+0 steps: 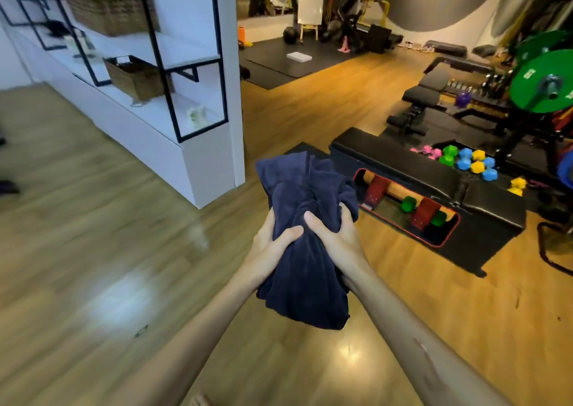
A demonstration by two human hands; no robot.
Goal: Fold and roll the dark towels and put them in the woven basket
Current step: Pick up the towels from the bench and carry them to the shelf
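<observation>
A bundle of dark navy towels [305,229] hangs crumpled in front of me, above the wooden floor. My left hand [271,249] grips its left side with the thumb curled over the cloth. My right hand [336,239] grips its right side, fingers wrapped round the fabric. A woven basket [138,78] stands on a lower shelf of the white wall unit at the left. Another woven basket [108,10] sits on a higher shelf, blurred.
The white shelf unit with black metal frames [186,95] juts out at the left. A black bench [428,185] with coloured dumbbells [465,160] lies to the right. Weight benches and green plates [542,80] stand further right. Open wooden floor spreads at the left and below.
</observation>
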